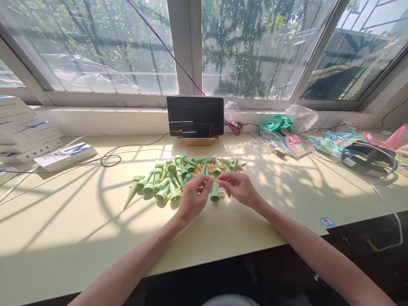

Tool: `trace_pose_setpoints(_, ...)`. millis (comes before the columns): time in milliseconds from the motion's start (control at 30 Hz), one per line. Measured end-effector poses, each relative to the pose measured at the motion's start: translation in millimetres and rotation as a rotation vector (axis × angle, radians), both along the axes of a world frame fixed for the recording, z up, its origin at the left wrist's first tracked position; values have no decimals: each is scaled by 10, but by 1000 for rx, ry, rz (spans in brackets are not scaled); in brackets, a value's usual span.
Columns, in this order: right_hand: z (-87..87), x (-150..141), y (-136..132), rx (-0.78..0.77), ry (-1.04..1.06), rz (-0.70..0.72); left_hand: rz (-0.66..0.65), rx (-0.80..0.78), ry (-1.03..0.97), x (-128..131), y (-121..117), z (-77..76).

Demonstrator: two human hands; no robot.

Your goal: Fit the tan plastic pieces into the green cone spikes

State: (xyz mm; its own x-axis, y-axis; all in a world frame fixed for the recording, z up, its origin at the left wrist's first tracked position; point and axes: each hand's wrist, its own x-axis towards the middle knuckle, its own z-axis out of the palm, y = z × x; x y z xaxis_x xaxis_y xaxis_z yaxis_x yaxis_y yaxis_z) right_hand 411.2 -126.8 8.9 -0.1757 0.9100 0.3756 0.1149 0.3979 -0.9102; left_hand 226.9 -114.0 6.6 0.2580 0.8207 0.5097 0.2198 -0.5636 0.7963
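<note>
We find both hands with fingertips drawn together: the left hand (196, 192) and right hand (238, 187) appear to pinch one small yellow piece (216, 181) between them. Its long axis looks to run roughly from 9 to 3 o'clock, though we note it is too small to be certain.

Just beside the fingertips at 6 o'clock is a single green cone (214, 194), its wide rim toward us and its narrow end hidden by the fingers; we cannot tell whether it stands or lies. It sits between the hands, neither clearly nearer.

Outward, we record tan pieces (198, 167) near 11 o'clock, heaped green cones (158, 174) from 9 to 11, and a dark tablet (194, 109) farther off, just short of 12.
</note>
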Motion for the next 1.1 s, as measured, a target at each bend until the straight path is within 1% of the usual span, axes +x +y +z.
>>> trace_pose_setpoints(100,-5,10,3,-8,-28,13,-9,-45,-24,0,3,9)
trace_pose_setpoints(267,0,8,-6,-21,-51,22,-19,-31,0,2,-1,2)
trace_pose_setpoints(367,1,12,3,-15,-23,-27,16,-9,32,6,-4,0)
trace_pose_setpoints(433,1,28,19,-1,16,-104,51,38,104,6,-8,-8)
trace_pose_setpoints(533,7,68,47,3,58,-211,63,119,291,2,-16,-38)
trace_pose_setpoints(600,11,94,63,-2,68,-240,43,139,410,-2,-19,-65)
trace_pose_setpoints(700,14,111,73,4,65,-243,25,131,497,-8,-15,-94)
trace_pose_setpoints(967,30,85,63,-16,56,-245,-21,99,549,-8,-19,-85)
trace_pose_setpoints(1100,23,89,66,-10,43,-245,-34,108,531,-10,-31,-74)
